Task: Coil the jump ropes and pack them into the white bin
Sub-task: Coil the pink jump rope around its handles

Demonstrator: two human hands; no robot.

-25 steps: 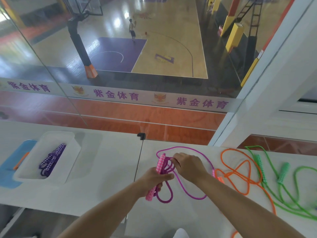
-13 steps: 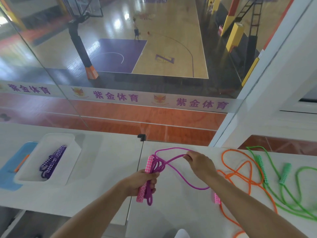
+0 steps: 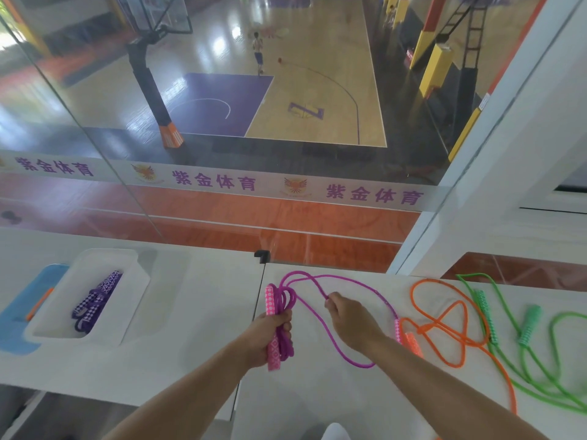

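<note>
- White bin [image 3: 133, 300]: one coiled purple jump rope [image 3: 95, 301] packed inside.
- Pink jump rope [image 3: 346, 354]: partly coiled; left hand [image 3: 270, 331] grips handle and loops, right hand [image 3: 349, 319] pinches the slack cord.
- Orange jump rope [image 3: 444, 328], green jump rope [image 3: 540, 360]: loose on table, uncoiled.

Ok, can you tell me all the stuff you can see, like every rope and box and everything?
pink rope: one, magenta cord with pink patterned handles, partly looped in the left hand, the rest trailing on the table
orange rope: one, orange, loose on the table right of the pink rope
green rope: one, green, loose at the far right
purple rope: one, purple and white, coiled inside the bin
white bin: one, white, on the table at left
blue tray: one, blue, left of the bin
table: white
left hand: grips a pink handle and loops
right hand: pinches the pink cord
</note>
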